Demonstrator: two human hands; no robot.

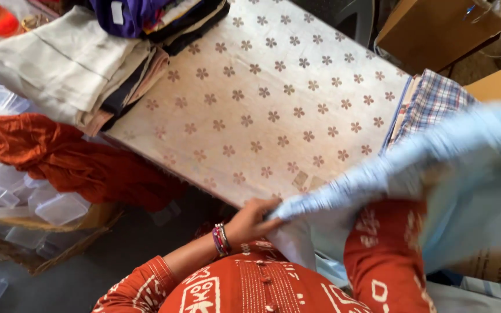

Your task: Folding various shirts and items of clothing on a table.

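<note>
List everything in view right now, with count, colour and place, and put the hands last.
Light blue garment: one, blurred, stretched across the right.
Table: one, beige with brown flower print, centre.
Folded cloth stack: one, cream and dark layers, table's upper left.
Checked fabric: one, blue and white, table's right edge.
Orange cloth: one, left of the table.
Clear plastic boxes: several, lower left.
Cardboard box: one, brown, upper right.
Left hand: grips the garment's edge, bangles on the wrist.
Right hand: hidden.
</note>
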